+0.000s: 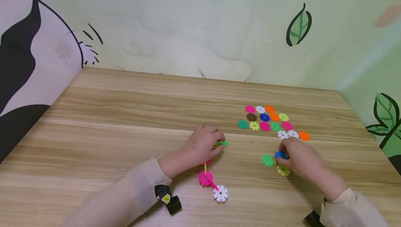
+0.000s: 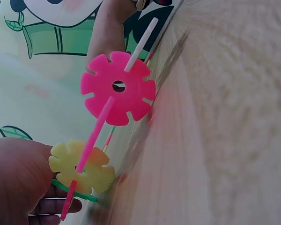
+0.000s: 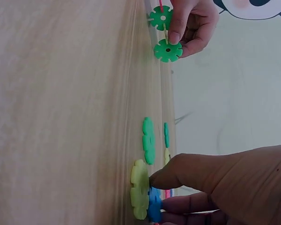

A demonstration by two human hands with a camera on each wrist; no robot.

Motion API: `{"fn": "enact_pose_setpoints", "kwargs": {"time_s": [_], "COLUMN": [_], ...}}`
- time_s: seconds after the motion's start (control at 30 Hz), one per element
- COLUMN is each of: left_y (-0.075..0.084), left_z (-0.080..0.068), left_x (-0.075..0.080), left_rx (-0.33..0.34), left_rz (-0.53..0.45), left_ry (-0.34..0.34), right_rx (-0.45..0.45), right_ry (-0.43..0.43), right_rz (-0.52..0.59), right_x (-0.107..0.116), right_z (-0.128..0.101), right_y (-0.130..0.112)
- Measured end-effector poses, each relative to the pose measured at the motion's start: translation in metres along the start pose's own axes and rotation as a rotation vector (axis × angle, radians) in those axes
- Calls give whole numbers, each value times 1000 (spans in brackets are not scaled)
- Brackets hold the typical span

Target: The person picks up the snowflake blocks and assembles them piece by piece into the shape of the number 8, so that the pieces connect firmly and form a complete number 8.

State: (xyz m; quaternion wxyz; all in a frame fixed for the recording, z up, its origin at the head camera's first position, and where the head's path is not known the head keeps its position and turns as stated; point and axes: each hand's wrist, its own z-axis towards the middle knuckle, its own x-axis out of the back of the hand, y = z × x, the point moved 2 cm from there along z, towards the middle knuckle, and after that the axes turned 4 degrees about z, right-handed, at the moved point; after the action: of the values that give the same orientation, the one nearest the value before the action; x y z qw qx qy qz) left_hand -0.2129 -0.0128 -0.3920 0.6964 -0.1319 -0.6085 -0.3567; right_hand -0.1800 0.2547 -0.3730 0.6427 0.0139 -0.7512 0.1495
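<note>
Across the wood-grain bench (image 1: 125,150), both hands are busy! On the left side, the left hand (image 1: 202,143) has its grip pinched on a green disc (image 3: 168,52) at one end of a linked chain, whose tail runs back below the wrist through a pink disc (image 1: 205,179) to a white disc (image 1: 221,193). And over on the right, the right hand (image 1: 300,157) has thumb and fingers about a blue disc (image 1: 280,155), a grasp by the look of it, right beside a yellow-green disc (image 1: 283,171), with a loose green disc (image 1: 267,160) near by. Beyond them, a colourful spread of discs (image 1: 264,126) lies flat. Now, technique! This looks like a pick-up, and the smart play is a light pinch on opposite edges of the blue one, fingertips clear of a slot, lifted straight so its yellow-green neighbour doesn't come along. For the left, a steady hold close to that green end should be best; swing the chain about and those slotted joints could twist or pop. Any lettering? No brand or words that I can read on the discs, and the small yellow mark on the black wrist unit (image 1: 163,194) is too tiny to make out!
</note>
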Motion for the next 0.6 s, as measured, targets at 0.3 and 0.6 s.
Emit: {"fn": "enact_pose_setpoints", "kwargs": {"time_s": [0.3,0.6], "left_y": [-1,-2], "left_z": [0,0], "left_x": [-1,-3], "left_rx": [8,-2], "left_rz": [-1,-3], "left_ry": [-3,4], "right_rx": [20,66], "right_ry": [31,78], "right_rz": [151,412], "right_x": [2,17], "right_z": [1,11], "right_y": [5,9]}}
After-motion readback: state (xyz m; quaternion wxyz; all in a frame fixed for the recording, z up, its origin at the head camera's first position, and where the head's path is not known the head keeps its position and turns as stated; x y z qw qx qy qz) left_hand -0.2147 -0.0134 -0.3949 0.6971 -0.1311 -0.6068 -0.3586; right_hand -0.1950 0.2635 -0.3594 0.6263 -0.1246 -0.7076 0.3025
